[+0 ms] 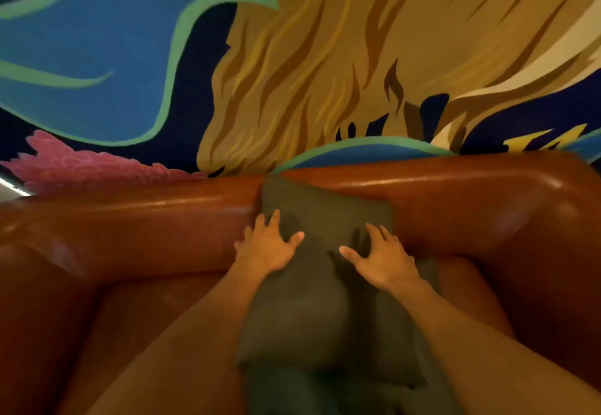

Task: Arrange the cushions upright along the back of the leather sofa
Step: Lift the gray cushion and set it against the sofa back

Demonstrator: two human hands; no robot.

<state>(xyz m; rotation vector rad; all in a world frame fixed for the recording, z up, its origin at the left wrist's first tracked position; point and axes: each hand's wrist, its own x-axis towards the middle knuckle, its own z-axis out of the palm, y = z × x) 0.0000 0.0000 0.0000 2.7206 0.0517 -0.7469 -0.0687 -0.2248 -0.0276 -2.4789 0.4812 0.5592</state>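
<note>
A dark grey-green cushion leans against the back of the brown leather sofa, its top corner reaching the backrest's upper edge. My left hand lies flat on the cushion's left edge with fingers spread. My right hand presses flat on the cushion's right side, fingers also apart. Neither hand grips the fabric. A second dark cushion shows at the bottom of the frame, partly under the first one.
The sofa's right armrest curves round close to the cushion. Seat leather shows to the left of my left forearm. Behind the sofa is a wall painted with a blue, tan and pink mural.
</note>
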